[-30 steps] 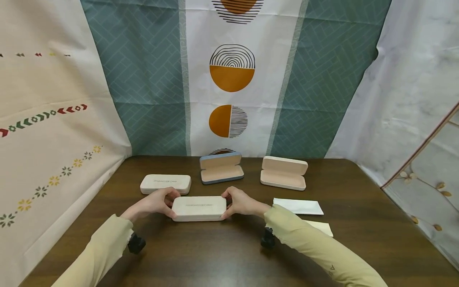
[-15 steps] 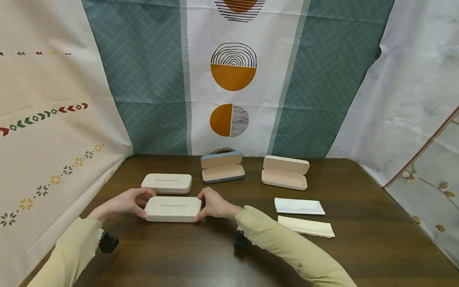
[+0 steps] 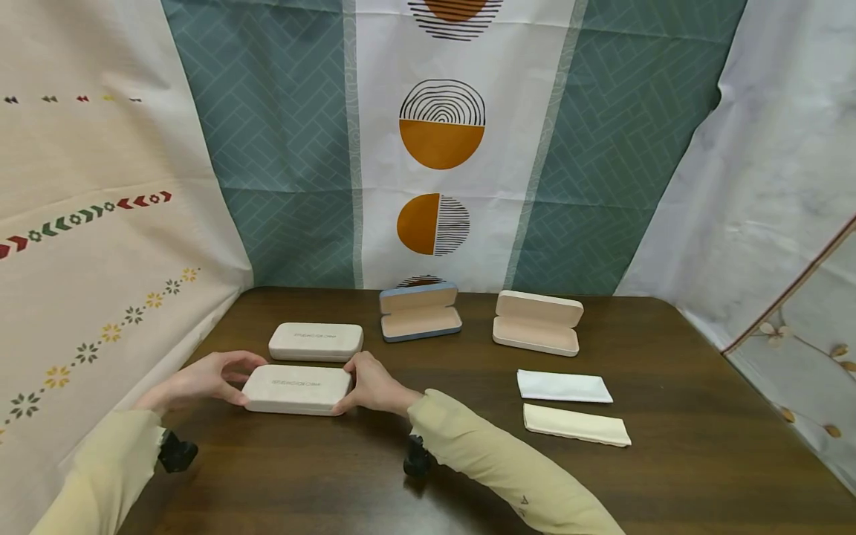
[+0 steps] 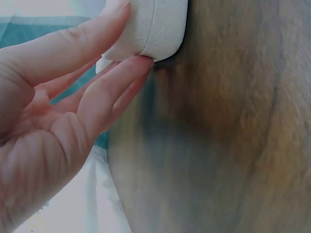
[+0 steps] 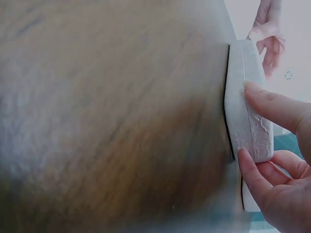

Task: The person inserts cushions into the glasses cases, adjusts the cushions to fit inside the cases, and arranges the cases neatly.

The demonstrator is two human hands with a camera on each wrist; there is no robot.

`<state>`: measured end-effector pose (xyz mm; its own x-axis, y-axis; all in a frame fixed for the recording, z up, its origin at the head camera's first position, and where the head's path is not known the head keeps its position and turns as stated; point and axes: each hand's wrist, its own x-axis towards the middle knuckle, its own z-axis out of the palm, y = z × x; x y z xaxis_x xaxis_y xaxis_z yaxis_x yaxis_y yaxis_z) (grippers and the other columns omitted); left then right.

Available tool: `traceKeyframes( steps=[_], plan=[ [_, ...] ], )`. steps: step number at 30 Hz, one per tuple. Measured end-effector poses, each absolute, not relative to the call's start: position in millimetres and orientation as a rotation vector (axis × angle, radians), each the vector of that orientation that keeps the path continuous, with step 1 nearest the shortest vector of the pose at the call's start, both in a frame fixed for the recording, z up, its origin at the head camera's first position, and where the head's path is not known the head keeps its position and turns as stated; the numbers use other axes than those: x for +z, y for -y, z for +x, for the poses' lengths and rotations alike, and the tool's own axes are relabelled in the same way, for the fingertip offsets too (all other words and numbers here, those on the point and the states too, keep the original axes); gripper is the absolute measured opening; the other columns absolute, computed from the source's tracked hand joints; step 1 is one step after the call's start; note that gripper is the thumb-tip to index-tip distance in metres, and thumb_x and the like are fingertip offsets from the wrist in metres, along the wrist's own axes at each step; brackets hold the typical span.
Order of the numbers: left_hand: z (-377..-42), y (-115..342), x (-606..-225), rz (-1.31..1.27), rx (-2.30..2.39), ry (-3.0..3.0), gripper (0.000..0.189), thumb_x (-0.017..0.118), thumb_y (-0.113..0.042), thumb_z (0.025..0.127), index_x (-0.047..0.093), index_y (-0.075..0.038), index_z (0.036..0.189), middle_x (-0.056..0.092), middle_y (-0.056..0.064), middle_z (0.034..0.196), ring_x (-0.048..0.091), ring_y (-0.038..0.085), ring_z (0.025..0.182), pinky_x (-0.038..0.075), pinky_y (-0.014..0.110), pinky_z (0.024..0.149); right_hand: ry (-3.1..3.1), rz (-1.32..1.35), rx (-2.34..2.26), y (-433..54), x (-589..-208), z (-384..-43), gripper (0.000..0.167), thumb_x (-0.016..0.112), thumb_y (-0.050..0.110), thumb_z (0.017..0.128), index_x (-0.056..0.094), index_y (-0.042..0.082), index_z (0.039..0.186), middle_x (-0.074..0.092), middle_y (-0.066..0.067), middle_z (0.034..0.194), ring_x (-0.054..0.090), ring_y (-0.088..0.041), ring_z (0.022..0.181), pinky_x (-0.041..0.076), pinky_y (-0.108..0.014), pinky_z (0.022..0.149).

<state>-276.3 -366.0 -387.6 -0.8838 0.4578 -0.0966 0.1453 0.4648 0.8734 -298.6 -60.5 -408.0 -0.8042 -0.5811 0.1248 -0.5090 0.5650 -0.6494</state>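
A closed white eyeglass case [image 3: 296, 390] with small lettering on its lid lies near the table's left side. My left hand [image 3: 207, 383] holds its left end; in the left wrist view the thumb and fingertips [image 4: 138, 62] meet the rounded corner. At the opposite end my right hand [image 3: 377, 388] pinches the case, thumb on the front side, as the right wrist view shows. Just behind it sits another closed white eyeglass case [image 3: 316, 342], close to the held one. The undersides of both are hidden.
Farther back stand an open blue eyeglass case [image 3: 421, 322] and an open cream eyeglass case [image 3: 535, 334]. A folded white cloth [image 3: 564, 386] and a folded pale yellow cloth [image 3: 576, 424] lie at the right on the brown table [image 3: 702, 431]. Fabric hangs behind and at both sides.
Both hands have moved left with the held case, from the middle of the table to in front of the other closed case. The yellow cloth, earlier partly behind the right sleeve, is now uncovered.
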Motion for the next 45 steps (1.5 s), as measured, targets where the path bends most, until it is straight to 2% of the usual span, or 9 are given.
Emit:
traceKeyframes(
  steps=[7, 13, 20, 23, 27, 30, 33, 38, 45],
  plan=[
    [-276, 367, -387, 0.474, 1.394, -2.381, 0.066, 0.077, -0.002, 0.067, 0.042, 0.011, 0.122, 0.047, 0.024, 0.119, 0.044, 0.043, 0.109, 0.047, 0.035, 0.074, -2.677, -0.910, -1.084, 61, -410, -296, 0.061, 0.087, 0.023, 0.058, 0.052, 0.001, 0.104, 0.042, 0.001, 0.087, 0.041, -0.010, 0.075, 0.037, -0.019, 0.066],
    [-277, 366, -383, 0.519, 1.356, -2.370, 0.064, 0.077, -0.001, 0.067, 0.043, 0.011, 0.119, 0.047, 0.023, 0.115, 0.047, 0.041, 0.105, 0.047, 0.035, 0.072, -2.629, -0.947, -1.123, 59, -408, -296, 0.057, 0.087, 0.021, 0.059, 0.050, 0.004, 0.099, 0.044, 0.002, 0.085, 0.040, -0.009, 0.074, 0.036, -0.019, 0.063],
    [-278, 369, -371, 0.584, 1.254, -2.423, 0.063, 0.076, -0.002, 0.069, 0.041, 0.013, 0.120, 0.046, 0.030, 0.115, 0.046, 0.047, 0.103, 0.048, 0.035, 0.073, -2.551, -0.947, -1.186, 45, -397, -295, 0.082, 0.085, 0.022, 0.061, 0.037, 0.004, 0.125, 0.048, -0.006, 0.102, 0.051, -0.017, 0.089, 0.041, -0.022, 0.073],
    [-277, 370, -358, 0.569, 1.219, -2.508, 0.064, 0.076, -0.005, 0.070, 0.041, 0.014, 0.120, 0.045, 0.033, 0.116, 0.044, 0.049, 0.103, 0.048, 0.034, 0.072, -2.572, -0.991, -1.197, 30, -383, -298, 0.080, 0.084, 0.023, 0.063, 0.037, 0.005, 0.126, 0.048, -0.009, 0.106, 0.053, -0.021, 0.093, 0.042, -0.023, 0.074],
    [-280, 362, -343, 0.599, 1.205, -2.626, 0.060, 0.076, -0.010, 0.071, 0.045, 0.010, 0.119, 0.050, 0.027, 0.113, 0.045, 0.046, 0.104, 0.047, 0.036, 0.074, -2.576, -0.989, -1.281, 7, -366, -307, 0.073, 0.083, 0.022, 0.066, 0.041, 0.005, 0.123, 0.049, -0.010, 0.108, 0.054, -0.023, 0.096, 0.043, -0.026, 0.077],
    [-283, 345, -333, 0.629, 1.206, -2.682, 0.058, 0.077, -0.013, 0.071, 0.049, 0.005, 0.118, 0.054, 0.022, 0.111, 0.048, 0.042, 0.104, 0.045, 0.041, 0.078, -2.542, -0.948, -1.356, -10, -357, -314, 0.070, 0.081, 0.021, 0.068, 0.040, 0.005, 0.123, 0.048, -0.013, 0.113, 0.053, -0.026, 0.100, 0.043, -0.029, 0.079],
    [-288, 318, -325, 0.686, 1.261, -2.636, 0.056, 0.076, -0.009, 0.072, 0.049, 0.004, 0.120, 0.052, 0.024, 0.115, 0.047, 0.043, 0.105, 0.044, 0.044, 0.080, -2.528, -0.940, -1.404, -31, -351, -320, 0.064, 0.079, 0.019, 0.071, 0.042, 0.005, 0.122, 0.048, -0.014, 0.114, 0.052, -0.029, 0.101, 0.044, -0.031, 0.079],
    [-304, 267, -321, 0.774, 1.414, -2.438, 0.054, 0.071, 0.002, 0.074, 0.046, 0.008, 0.122, 0.046, 0.025, 0.122, 0.044, 0.047, 0.107, 0.047, 0.038, 0.077, -2.614, -0.947, -1.425, -73, -347, -327, 0.052, 0.078, 0.017, 0.072, 0.052, 0.004, 0.115, 0.054, -0.007, 0.108, 0.055, -0.029, 0.096, 0.046, -0.032, 0.075],
    [-323, 194, -324, 0.781, 1.555, -2.354, 0.048, 0.071, 0.002, 0.075, 0.053, 0.000, 0.120, 0.052, 0.016, 0.117, 0.051, 0.036, 0.104, 0.047, 0.037, 0.076, -2.690, -0.841, -1.494, -143, -348, -334, 0.040, 0.077, 0.012, 0.073, 0.058, 0.000, 0.105, 0.058, -0.008, 0.100, 0.056, -0.030, 0.092, 0.046, -0.035, 0.073]
  ],
)
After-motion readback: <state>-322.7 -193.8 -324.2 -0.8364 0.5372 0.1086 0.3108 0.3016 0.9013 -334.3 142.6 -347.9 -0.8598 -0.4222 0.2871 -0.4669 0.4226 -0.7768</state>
